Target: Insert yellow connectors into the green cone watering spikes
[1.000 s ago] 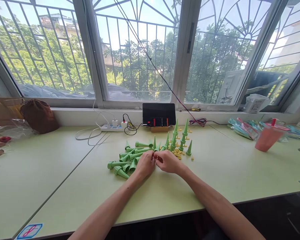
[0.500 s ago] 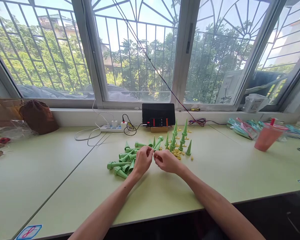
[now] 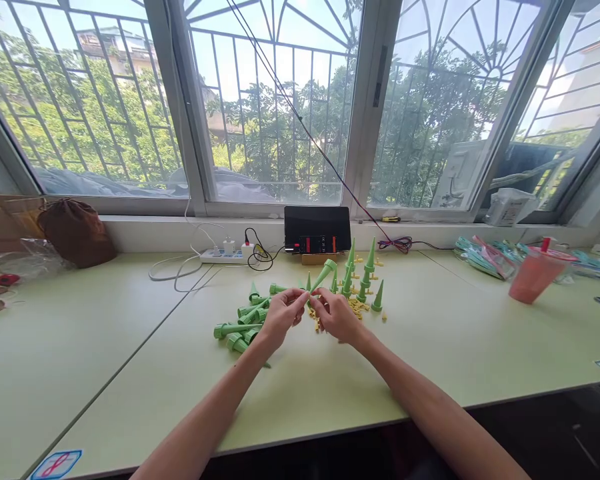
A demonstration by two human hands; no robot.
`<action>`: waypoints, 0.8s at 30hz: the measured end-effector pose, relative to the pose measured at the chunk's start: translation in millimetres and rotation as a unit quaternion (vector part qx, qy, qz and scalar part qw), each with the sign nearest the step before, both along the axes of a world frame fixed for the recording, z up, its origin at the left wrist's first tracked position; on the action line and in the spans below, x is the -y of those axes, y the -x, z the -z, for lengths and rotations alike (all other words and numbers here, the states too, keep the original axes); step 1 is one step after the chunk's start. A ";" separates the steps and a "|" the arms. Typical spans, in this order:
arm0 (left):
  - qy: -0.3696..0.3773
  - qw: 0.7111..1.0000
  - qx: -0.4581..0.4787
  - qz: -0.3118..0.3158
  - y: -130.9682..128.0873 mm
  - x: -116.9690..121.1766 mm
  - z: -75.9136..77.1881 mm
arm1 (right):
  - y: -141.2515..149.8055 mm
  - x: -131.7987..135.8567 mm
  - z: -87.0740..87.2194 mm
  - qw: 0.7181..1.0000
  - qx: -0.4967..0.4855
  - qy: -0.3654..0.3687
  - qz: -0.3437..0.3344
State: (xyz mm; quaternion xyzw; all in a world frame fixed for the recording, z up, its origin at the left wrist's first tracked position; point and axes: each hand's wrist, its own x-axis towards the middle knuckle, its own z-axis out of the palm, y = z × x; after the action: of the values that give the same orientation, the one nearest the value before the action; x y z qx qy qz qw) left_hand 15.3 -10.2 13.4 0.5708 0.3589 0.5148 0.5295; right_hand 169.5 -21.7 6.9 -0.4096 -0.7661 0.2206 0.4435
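My left hand [image 3: 281, 317] is closed in a pinch on the narrow end of a green plastic watering spike [image 3: 324, 272], whose wide capped end points up and to the right. Against that same narrow end are the closed fingertips of my right hand [image 3: 338, 316]; what they pinch is hidden. Left of my hands lies a loose pile of green spikes [image 3: 235, 329]. Beyond my right hand several spikes stand tip up, some stacked, including a single spike [image 3: 378, 297]. Small yellow pieces [image 3: 359, 308] lie scattered beside and under my right hand.
Behind the spikes a dark tablet [image 3: 317, 220] leans on a stand by the window. A power strip [image 3: 225, 255] with cables is at the back left. To the right stands a red cup [image 3: 537, 275] near plastic packets. A brown pouch [image 3: 77, 231] sits far left.
The held spike has risen and shifted slightly right between my hands. My left hand has turned, with its fingers lower, and yellow pieces below my right hand now show.
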 end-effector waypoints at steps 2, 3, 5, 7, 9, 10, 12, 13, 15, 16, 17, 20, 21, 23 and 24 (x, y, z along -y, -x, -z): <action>0.000 1.000 0.006 0.013 0.5 0.5 -1.5 | 0.5 1.4 -1.8 1.000 -0.019 0.017 -0.007; 0.000 1.000 0.004 0.018 0.8 0.8 -2.0 | 0.7 2.2 -2.8 0.999 -0.030 0.024 -0.011; 0.000 0.999 -0.006 0.033 1.2 1.6 -3.0 | 1.1 3.5 -4.7 0.998 -0.054 0.037 -0.015; 0.000 0.998 -0.016 0.055 1.4 2.8 -3.6 | 1.1 4.2 -6.1 0.996 -0.079 0.046 -0.020; -0.004 0.997 -0.025 0.076 1.5 4.1 -4.1 | 1.1 3.9 -6.6 0.992 -0.108 0.055 -0.024; -0.006 0.996 -0.031 0.083 1.5 4.6 -4.4 | 1.1 3.4 -6.4 0.990 -0.123 0.061 -0.026; -0.008 0.995 -0.040 0.094 1.6 5.4 -4.8 | 1.2 1.9 -5.4 0.986 -0.149 0.072 -0.029; -0.008 0.994 -0.044 0.099 1.6 5.6 -5.0 | 1.3 1.1 -4.8 0.984 -0.158 0.075 -0.029; -0.008 0.993 -0.050 0.102 1.5 5.8 -5.4 | 1.4 0.2 -3.8 0.983 -0.167 0.074 -0.029; -0.008 0.994 -0.051 0.100 1.4 5.8 -5.5 | 1.4 0.1 -3.6 0.983 -0.168 0.071 -0.026; -0.009 0.994 -0.051 0.095 1.3 5.7 -5.5 | 1.3 0.3 -3.6 0.984 -0.165 0.067 -0.021; -0.009 0.997 -0.041 0.063 0.9 5.3 -5.4 | 0.7 1.6 -4.8 0.989 -0.140 0.046 -0.003; -0.010 0.998 -0.035 0.051 0.9 5.1 -5.4 | 0.4 1.9 -5.2 0.992 -0.124 0.036 0.003; -0.013 0.999 -0.024 0.022 1.0 4.9 -5.8 | 0.1 1.9 -5.4 0.996 -0.088 0.013 0.015; -0.016 1.000 -0.017 0.006 1.1 4.9 -6.3 | 0.0 1.6 -5.1 0.997 -0.069 0.002 0.019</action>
State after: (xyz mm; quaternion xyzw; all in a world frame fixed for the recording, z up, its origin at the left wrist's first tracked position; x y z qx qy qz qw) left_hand 14.2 -15.1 19.7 0.5899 0.3562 0.5077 0.5170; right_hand 169.5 -23.3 12.0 -0.4086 -0.7251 0.2413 0.4990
